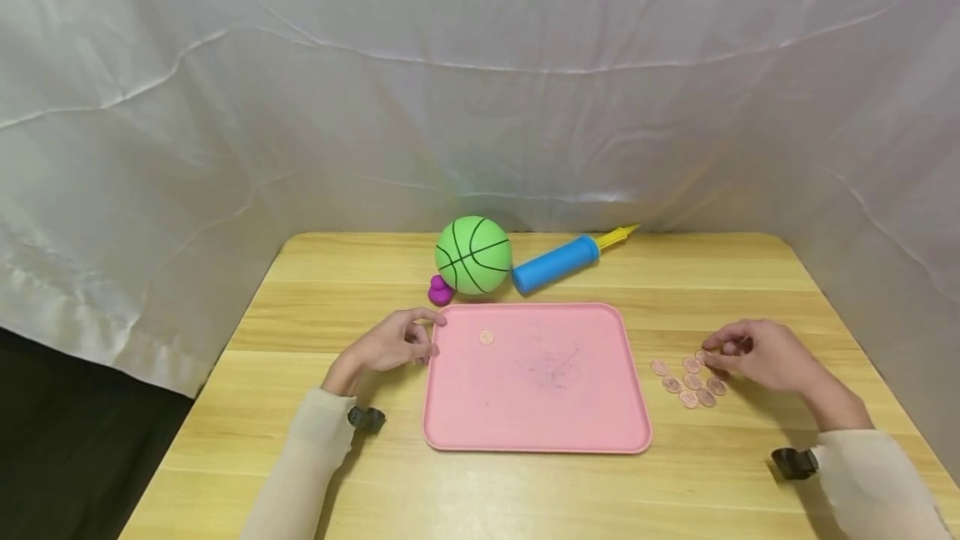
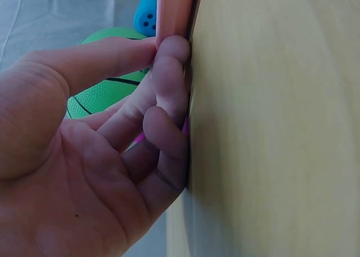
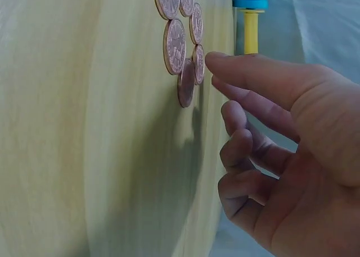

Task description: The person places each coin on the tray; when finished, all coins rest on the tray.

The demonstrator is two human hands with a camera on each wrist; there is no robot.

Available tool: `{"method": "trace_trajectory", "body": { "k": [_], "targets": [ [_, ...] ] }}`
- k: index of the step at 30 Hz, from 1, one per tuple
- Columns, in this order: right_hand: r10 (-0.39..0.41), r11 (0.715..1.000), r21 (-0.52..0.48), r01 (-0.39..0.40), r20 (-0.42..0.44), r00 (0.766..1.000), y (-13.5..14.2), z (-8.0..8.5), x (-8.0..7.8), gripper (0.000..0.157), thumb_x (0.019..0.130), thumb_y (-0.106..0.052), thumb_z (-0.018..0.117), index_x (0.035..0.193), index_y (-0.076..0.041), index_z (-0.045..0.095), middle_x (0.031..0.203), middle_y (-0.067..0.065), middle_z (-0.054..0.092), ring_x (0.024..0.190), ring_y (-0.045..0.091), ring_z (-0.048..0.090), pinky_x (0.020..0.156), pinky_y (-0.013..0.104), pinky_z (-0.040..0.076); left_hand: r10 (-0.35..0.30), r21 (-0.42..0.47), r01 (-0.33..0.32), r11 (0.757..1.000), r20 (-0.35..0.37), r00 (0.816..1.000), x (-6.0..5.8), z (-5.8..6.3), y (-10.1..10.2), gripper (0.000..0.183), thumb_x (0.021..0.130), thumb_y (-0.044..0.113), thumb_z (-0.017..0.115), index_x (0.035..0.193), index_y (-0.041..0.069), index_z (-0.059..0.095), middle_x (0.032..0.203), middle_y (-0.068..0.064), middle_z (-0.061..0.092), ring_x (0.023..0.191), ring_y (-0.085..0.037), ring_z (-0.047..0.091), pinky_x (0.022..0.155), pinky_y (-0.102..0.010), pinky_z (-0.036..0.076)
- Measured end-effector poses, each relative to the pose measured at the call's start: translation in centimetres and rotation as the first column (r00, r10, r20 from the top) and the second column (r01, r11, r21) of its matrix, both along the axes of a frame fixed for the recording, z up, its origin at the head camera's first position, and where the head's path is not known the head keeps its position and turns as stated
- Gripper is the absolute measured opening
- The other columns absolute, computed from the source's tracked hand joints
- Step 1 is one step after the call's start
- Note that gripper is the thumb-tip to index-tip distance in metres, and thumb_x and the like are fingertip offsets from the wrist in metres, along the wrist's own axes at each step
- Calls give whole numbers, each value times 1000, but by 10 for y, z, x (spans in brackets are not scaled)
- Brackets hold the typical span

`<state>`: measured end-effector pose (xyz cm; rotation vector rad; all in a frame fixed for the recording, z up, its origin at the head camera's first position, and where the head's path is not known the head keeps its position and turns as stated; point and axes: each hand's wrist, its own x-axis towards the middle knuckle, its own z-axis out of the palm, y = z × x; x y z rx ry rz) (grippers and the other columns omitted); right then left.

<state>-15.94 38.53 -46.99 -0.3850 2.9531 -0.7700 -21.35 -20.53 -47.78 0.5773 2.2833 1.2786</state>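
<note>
- At the left edge of the pink tray (image 1: 510,415), the left hand (image 1: 390,342) was found gripping the rim, thumb on top and fingers bent at the outer side and underneath.
- Over the copper-coloured coins (image 1: 692,382), the right hand (image 1: 768,355) was found loose and not closed on any coin; its fingers were slightly bent, with the thumb tip just beside the nearest of them.
- These coins lay flat on the wooden table (image 1: 375,490), to the right of the tray, grouped close together and some touching.
- A single coin (image 1: 487,337) lay flat on the tray, toward its far left corner.
- Beyond the tray stood a green ball (image 1: 474,255) with black lines; a small purple toy (image 1: 440,291) sat at its lower left, near the tray's corner.
- To the right of the ball lay a blue pump (image 1: 557,265), its yellow nozzle (image 1: 618,236) directed to the far right.
- Pale, creased cloth (image 1: 480,107) hung behind the table.
- Both forearms were in light sleeves (image 1: 300,465), with a dark device (image 1: 367,418) at each wrist.
</note>
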Motion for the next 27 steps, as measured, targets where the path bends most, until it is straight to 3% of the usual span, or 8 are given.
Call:
{"method": "trace_trajectory", "body": {
  "k": [19, 27],
  "targets": [
    [-19, 999, 52, 12, 140, 990, -12, -2, -9, 22, 95, -21, 83, 97, -3, 70, 83, 1, 63, 74, 11, 50, 64, 25, 42, 5, -7, -5, 1000, -4, 1000, 1, 0, -1, 53, 100, 1, 74, 149, -6, 55, 85, -12, 74, 76, -17, 68, 69, -25, 58],
    [30, 999, 13, -32, 141, 990, -8, 1, -6, 12, 97, -14, 80, 98, -5, 73, 87, -1, 62, 75, 3, 48, 67, 23, 43, -1, -4, 1, 1000, -3, 1000, 1, 0, 0, 54, 99, 0, 74, 150, -7, 55, 86, -13, 74, 76, -17, 68, 70, -25, 58]
  ]
}}
